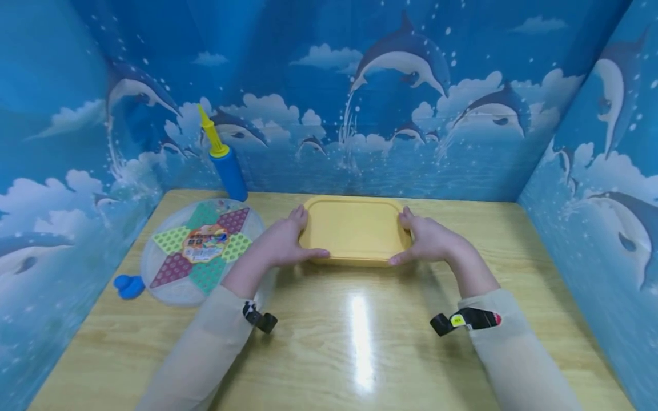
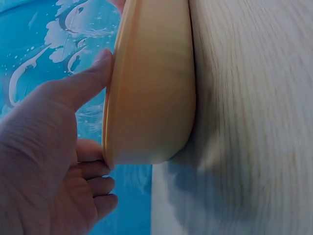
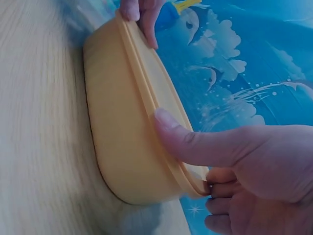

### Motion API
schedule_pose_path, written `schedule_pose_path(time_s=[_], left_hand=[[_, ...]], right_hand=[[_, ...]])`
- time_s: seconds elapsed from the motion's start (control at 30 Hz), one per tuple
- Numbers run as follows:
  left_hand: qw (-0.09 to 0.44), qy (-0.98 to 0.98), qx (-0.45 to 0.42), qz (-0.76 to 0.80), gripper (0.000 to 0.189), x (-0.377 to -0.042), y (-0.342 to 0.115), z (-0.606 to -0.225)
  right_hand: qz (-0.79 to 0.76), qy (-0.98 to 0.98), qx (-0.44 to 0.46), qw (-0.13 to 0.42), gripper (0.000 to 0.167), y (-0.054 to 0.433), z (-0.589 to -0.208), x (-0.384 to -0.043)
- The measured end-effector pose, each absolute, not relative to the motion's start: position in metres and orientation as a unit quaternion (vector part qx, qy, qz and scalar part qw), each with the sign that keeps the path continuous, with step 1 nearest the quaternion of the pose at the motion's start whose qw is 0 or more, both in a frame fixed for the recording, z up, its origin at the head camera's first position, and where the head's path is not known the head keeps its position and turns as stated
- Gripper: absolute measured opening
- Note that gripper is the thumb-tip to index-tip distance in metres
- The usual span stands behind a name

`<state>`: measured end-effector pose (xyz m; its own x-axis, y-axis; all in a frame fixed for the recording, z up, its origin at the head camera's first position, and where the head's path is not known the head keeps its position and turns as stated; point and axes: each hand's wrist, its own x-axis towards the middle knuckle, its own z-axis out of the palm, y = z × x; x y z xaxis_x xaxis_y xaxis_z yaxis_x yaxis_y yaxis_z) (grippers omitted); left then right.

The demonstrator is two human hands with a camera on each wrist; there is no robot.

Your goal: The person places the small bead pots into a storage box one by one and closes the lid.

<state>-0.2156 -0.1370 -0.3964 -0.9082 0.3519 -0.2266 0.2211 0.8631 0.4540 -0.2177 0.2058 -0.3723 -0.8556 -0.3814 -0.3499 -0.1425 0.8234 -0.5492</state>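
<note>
A yellow rectangular plastic food container (image 1: 354,228) with its lid on stands on the table at the back middle. My left hand (image 1: 288,240) holds its left end, the thumb at the front rim and the fingers round the side. On the right end my right hand (image 1: 429,237) grips the same rim. The left wrist view shows the left thumb on the lid's edge and the curled fingers under the rim of the container (image 2: 156,88). From the right wrist, the right thumb (image 3: 171,127) presses the rim beside the container's tall side wall.
Left of the container lies a round clear plastic disc (image 1: 164,285) with a coloured star pattern, partly under the left forearm. Behind it stands a blue hand pump (image 1: 229,174) with a yellow nozzle. A small blue plastic piece (image 1: 129,286) lies near the table's left edge. Dolphin-print curtains enclose the back and sides.
</note>
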Motion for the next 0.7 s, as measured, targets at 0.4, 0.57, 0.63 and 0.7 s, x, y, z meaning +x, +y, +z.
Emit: schedule_pose_path(time_s=[0.4, 0.57, 0.63, 0.7], left_hand=[[0.174, 0.959, 0.159, 0.157, 0.129, -0.2100, -0.1318, -0.3931], [0.160, 0.960, 0.153, 0.171, 0.131, -0.2101, -0.1331, -0.3937], [0.154, 0.960, 0.150, 0.180, 0.132, -0.2094, -0.1343, -0.3959], [0.148, 0.959, 0.148, 0.188, 0.132, -0.2086, -0.1358, -0.3980]], right_hand=[[-0.205, 0.938, -0.141, 0.241, 0.131, 0.2020, -0.3674, -0.2117], [-0.224, 0.935, -0.147, 0.234, 0.129, 0.2034, -0.3689, -0.2119], [-0.236, 0.930, -0.156, 0.234, 0.129, 0.2053, -0.3697, -0.2118], [-0.248, 0.928, -0.165, 0.226, 0.127, 0.2081, -0.3700, -0.2116]])
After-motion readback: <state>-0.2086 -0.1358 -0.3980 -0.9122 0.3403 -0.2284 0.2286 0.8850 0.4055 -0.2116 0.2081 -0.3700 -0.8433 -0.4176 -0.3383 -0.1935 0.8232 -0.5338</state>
